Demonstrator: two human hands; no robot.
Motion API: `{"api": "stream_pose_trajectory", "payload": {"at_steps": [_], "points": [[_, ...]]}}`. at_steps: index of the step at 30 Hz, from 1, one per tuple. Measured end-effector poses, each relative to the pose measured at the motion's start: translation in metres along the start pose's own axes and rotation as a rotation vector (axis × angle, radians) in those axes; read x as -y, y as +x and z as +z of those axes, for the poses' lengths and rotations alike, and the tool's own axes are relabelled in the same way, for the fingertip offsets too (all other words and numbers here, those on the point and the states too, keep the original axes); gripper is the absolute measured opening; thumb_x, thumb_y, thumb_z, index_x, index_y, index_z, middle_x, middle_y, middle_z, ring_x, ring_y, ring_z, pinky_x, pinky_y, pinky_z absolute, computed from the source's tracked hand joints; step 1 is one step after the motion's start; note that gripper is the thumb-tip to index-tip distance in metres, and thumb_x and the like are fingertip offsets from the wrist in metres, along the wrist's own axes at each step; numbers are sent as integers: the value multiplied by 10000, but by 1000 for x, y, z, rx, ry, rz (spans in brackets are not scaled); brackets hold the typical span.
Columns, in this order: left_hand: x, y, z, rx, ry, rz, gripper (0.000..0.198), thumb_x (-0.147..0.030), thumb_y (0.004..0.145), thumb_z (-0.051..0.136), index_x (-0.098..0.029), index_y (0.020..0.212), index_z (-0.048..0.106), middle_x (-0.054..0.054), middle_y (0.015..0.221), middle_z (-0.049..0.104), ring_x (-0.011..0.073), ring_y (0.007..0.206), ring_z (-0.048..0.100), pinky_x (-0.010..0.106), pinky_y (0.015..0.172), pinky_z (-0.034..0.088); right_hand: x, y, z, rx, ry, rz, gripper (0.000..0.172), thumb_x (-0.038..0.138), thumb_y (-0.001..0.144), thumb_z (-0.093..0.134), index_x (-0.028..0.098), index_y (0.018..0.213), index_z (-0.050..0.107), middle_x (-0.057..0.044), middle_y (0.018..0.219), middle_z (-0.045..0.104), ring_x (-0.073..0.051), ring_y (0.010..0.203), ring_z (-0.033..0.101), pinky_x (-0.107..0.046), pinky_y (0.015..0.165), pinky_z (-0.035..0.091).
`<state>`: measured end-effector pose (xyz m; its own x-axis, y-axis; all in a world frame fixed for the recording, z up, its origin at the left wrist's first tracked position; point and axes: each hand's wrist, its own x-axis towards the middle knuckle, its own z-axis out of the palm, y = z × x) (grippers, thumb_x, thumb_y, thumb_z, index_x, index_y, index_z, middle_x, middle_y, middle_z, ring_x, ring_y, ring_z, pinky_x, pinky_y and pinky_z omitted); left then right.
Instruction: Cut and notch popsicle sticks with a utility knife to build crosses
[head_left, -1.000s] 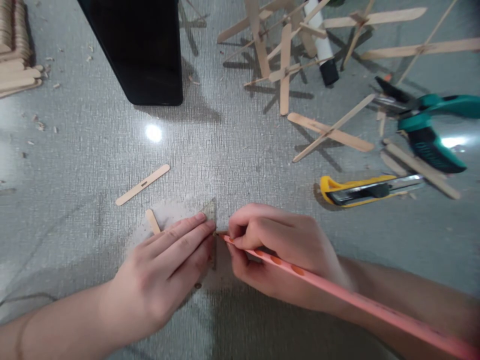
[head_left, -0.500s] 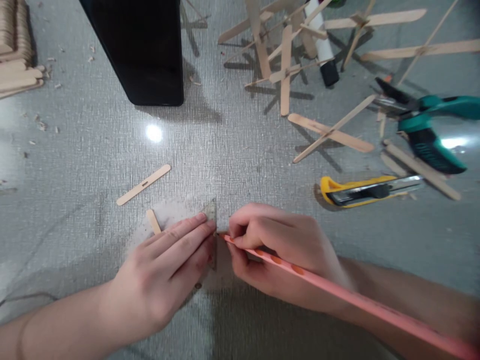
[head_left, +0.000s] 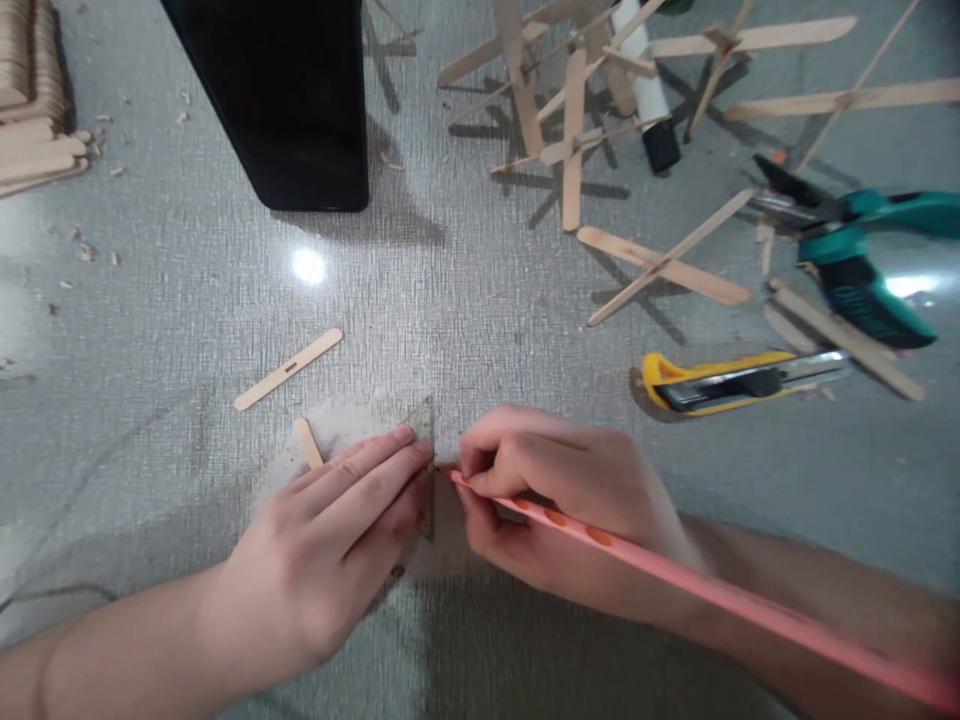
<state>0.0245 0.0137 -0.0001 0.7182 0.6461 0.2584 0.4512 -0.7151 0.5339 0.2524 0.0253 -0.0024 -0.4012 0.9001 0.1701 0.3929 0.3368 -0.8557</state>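
Note:
My left hand point(head_left: 330, 540) lies flat with its fingers stretched out over a clear triangular ruler point(head_left: 426, 420), pressing it down. The end of a wooden stick point(head_left: 309, 443) pokes out from behind that hand. My right hand point(head_left: 555, 500) is closed round a pink pencil point(head_left: 637, 555) with orange spots. The pencil's tip touches down beside the ruler's straight edge, close to my left fingertips. Up and left of the hands lies another wooden stick point(head_left: 289, 369) with a small slot in its middle.
A dark phone point(head_left: 300, 110) stands at the upper left, with stacked sticks point(head_left: 37, 100) in the left corner. Crossed sticks point(head_left: 660, 265) fill the upper right. Green-handled pliers point(head_left: 847, 250) and a yellow cutter point(head_left: 720, 383) lie at the right.

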Motion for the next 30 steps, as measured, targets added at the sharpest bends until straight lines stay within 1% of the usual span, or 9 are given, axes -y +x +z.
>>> {"api": "stream_pose_trajectory", "payload": {"at_steps": [4, 9, 11, 16, 22, 26, 30], "points": [[0, 0, 0, 7, -5, 4, 250, -22, 928, 592, -5, 1172, 641, 179, 1323, 639, 285, 1349, 554, 408, 1147, 524, 1, 1, 1, -5, -8, -3, 236, 14, 813, 574, 225, 761, 482, 16, 785, 638, -87, 637, 574, -198, 596, 492], [2, 2, 0, 17, 14, 21, 262, -30, 936, 577, 10, 1187, 639, 197, 1328, 633, 303, 1352, 550, 424, 1141, 529, 1, -1, 0, 28, -3, -25, 232, 14, 805, 570, 225, 753, 489, 23, 784, 638, -84, 635, 577, -196, 591, 499], [2, 2, 1, 18, 16, 14, 262, -22, 933, 576, 6, 1186, 638, 193, 1329, 633, 302, 1350, 552, 426, 1139, 530, 1, -1, 0, 16, 0, -30, 229, 18, 813, 572, 226, 758, 493, 16, 791, 641, -87, 643, 582, -202, 596, 502], [1, 1, 0, 9, -1, 6, 256, -28, 944, 563, -4, 1188, 638, 186, 1331, 633, 299, 1345, 555, 418, 1117, 548, 0, 1, 0, -2, -4, -5, 221, 32, 828, 573, 229, 770, 494, 15, 787, 637, -91, 635, 572, -209, 590, 502], [2, 1, 0, 5, -6, 26, 241, -30, 946, 558, 25, 1164, 646, 207, 1320, 632, 312, 1338, 557, 434, 1134, 532, 1, 1, 0, 15, -1, -12, 243, -1, 799, 571, 226, 758, 496, 24, 791, 637, -83, 638, 583, -196, 596, 503], [2, 1, 1, -3, -10, 20, 241, -15, 924, 586, 15, 1153, 655, 197, 1315, 643, 312, 1321, 575, 435, 1119, 547, 1, -1, -2, 32, 12, -34, 219, 41, 820, 573, 231, 760, 484, 20, 786, 625, -87, 646, 595, -196, 597, 508], [2, 1, 1, -1, -9, 17, 245, -14, 920, 596, 8, 1156, 658, 191, 1324, 644, 306, 1334, 568, 428, 1124, 544, 0, -3, -2, -8, -20, -45, 238, 29, 802, 585, 230, 750, 468, 13, 768, 612, -87, 623, 563, -197, 585, 492]]}}
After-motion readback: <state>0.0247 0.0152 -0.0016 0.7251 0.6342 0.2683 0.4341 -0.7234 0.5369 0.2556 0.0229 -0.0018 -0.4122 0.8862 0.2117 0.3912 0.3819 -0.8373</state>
